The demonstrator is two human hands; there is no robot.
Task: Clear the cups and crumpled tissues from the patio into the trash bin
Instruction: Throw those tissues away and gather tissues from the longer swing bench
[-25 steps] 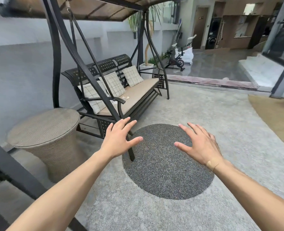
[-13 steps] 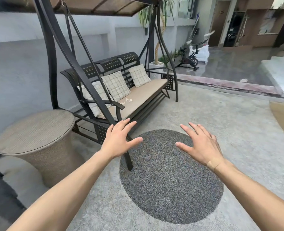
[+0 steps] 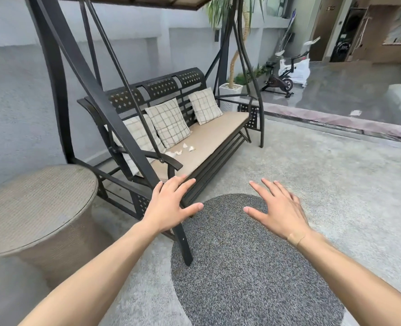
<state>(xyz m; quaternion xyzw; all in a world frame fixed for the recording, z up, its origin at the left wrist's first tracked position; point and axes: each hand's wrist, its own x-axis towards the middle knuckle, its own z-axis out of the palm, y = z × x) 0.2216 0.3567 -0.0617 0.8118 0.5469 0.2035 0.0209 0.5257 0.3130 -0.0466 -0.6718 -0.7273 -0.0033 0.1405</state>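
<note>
- Left hand (image 3: pixel 169 205) and right hand (image 3: pixel 279 208): fingers spread, holding nothing, above the mat (image 3: pixel 253 267).
- Tissues (image 3: pixel 180 149) lie on the swing seat (image 3: pixel 209 137).
- No writing readable.

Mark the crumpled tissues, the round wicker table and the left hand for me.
crumpled tissues (image 3: pixel 182 149), head view, on the middle white scrap lying on the seat cushion
round wicker table (image 3: pixel 33 203), head view, on its woven top
left hand (image 3: pixel 169 204), head view, on the back of the hand
</note>
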